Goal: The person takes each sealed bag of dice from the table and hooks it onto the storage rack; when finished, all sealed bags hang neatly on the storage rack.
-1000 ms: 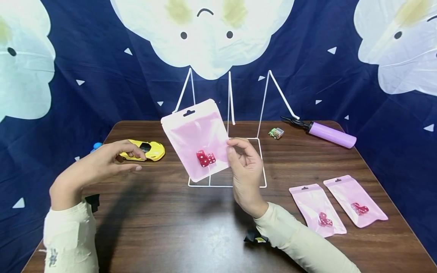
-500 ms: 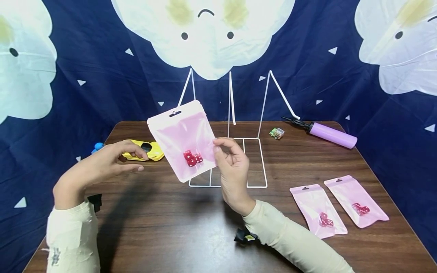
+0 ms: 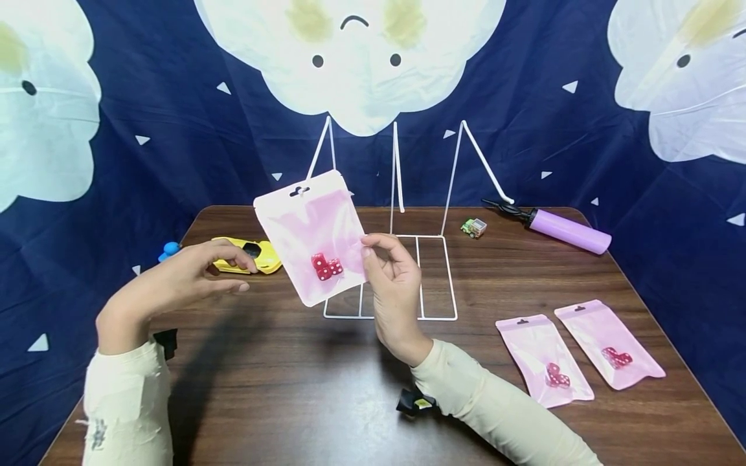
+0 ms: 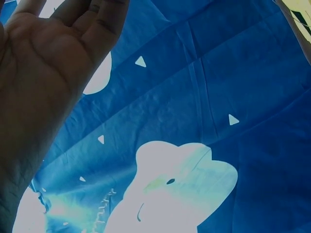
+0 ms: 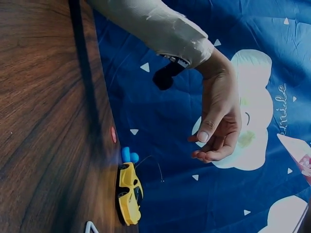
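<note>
A pink zip bag [image 3: 309, 226] with red dice [image 3: 325, 266] inside hangs tilted before the left arm of a white wire rack [image 3: 451, 278]. My right hand [image 3: 396, 291] pinches its right edge between thumb and forefinger. A small white spot shows in the bag's hang hole, at the rack arm's end; whether the arm passes through, I cannot tell. My left hand [image 3: 180, 275] hovers left of the bag, holding nothing, its fingers loosely bent, near a yellow toy car [image 3: 268, 257]. In the right wrist view, a corner of the bag [image 5: 297, 150] shows at the right edge.
Two more pink bags, a nearer one [image 3: 542, 356] and a farther one [image 3: 606, 343], lie on the table's right side with dice inside. A purple hand pump [image 3: 568, 231] and small toy truck [image 3: 473, 227] sit at the back right. A blue object [image 3: 170, 250] stands behind the left hand.
My right hand has moved left with the bag, bringing its hang hole to the end of the rack's left arm. The left hand has barely moved.
</note>
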Demonstrator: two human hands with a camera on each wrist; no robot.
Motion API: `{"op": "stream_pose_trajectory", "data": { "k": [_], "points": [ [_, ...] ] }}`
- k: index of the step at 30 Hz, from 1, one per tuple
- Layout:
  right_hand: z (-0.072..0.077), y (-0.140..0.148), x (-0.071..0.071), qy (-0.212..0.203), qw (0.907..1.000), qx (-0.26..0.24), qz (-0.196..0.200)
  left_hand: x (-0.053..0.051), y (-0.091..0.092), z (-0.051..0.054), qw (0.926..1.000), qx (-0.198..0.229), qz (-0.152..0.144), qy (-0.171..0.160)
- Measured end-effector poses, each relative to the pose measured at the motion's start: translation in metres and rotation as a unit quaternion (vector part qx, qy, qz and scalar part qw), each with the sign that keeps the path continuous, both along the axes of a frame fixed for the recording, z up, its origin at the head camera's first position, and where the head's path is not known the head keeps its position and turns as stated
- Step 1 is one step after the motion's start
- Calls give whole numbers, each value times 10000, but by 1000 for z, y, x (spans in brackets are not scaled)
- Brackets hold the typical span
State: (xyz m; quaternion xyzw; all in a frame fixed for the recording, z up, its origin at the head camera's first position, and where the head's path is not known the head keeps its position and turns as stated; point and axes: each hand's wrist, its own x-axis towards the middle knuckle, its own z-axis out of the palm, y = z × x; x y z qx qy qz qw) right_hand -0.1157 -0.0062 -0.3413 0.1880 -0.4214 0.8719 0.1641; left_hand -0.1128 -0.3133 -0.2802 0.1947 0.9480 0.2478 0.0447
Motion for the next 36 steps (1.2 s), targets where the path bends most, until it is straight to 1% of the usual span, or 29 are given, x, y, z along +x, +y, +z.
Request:
{"op": "stream_pose_trajectory", "data": {
  "k": [5, 13, 18, 24, 31, 36],
  "points": [
    [-3, -1, 0, -134, 9999, -12, 33, -1, 0, -2, 9999, 9, 61, -128],
    [-7, -2, -1, -343, 9993, 60, 144, -2, -1, -3, 9999, -39, 23, -132],
    [-8, -1, -4, -430, 9990, 79, 123, -2, 0, -3, 9999, -40, 24, -127],
    [-8, 3, -11, -486, 9988, 3, 64, -3, 1, -2, 9999, -75, 34, -132],
    [-8, 10, -19, -597, 9981, 141, -108, -4, 1, -3, 9999, -62, 1, -96],
    [-6, 15, -24, -623, 9979, 94, -145, -5, 1, -5, 9999, -72, -15, -105]
  ]
}}
